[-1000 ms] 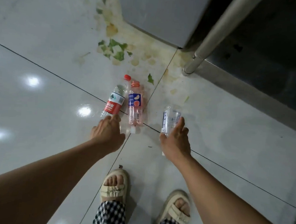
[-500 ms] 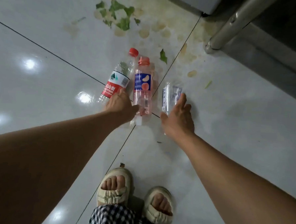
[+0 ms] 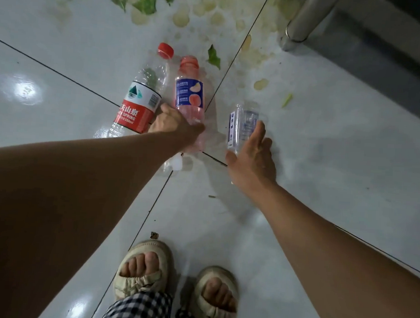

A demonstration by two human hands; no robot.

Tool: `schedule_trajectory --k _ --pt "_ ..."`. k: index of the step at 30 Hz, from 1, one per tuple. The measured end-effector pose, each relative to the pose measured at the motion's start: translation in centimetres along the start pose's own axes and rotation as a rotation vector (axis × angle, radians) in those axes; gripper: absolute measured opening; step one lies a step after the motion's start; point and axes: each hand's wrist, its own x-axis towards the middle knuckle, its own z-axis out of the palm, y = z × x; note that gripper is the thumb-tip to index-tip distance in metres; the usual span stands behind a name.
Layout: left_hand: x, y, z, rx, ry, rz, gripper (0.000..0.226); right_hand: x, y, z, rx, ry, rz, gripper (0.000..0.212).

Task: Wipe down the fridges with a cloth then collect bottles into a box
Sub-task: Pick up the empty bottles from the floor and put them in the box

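Three plastic bottles lie on the white tiled floor. A clear bottle with a red label and red cap (image 3: pixel 136 106) lies at the left. Beside it is a pink bottle with a blue label (image 3: pixel 189 89). My left hand (image 3: pixel 174 125) covers the pink bottle's lower part, thumb between the two bottles, fingers curled around it. To the right lies a clear bottle with a pale label (image 3: pixel 242 123). My right hand (image 3: pixel 253 156) wraps its lower end, thumb on its left side and fingers over the top. No box or cloth is in view.
Green leaf scraps (image 3: pixel 144 2) and yellowish stains (image 3: pixel 211 18) cover the floor beyond the bottles. A metal leg (image 3: pixel 301 25) and a dark unit base (image 3: pixel 379 58) stand at the top right. A small white-capped clear item (image 3: pixel 177 163) lies under my left forearm. My sandalled feet (image 3: pixel 145 267) are below.
Both hands have reached further forward. My left hand moved from the red-label bottle's base onto the pink bottle, and my right hand closed around the clear bottle. The camera leaned lower.
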Motion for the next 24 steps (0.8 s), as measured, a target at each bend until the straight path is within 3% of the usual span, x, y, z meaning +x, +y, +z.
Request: schedule_trajectory --k 9,17,24 --pt "-8.1 2.6 -10.5 0.089 0.009 0.084 0.060 -6.7 -3.9 -9.9 -0.071 -0.022 -0.013 0.087" --pt "-18.6 6.3 -25.6 0.180 0.087 0.086 0.057 -15.8 -12.7 -23.8 -0.127 0.002 -0.143 0.084" --pt "-28.4 9.6 -38.3 0.195 0.181 0.217 0.061 -24.8 -20.0 -36.6 -0.143 0.068 -0.265 0.088"
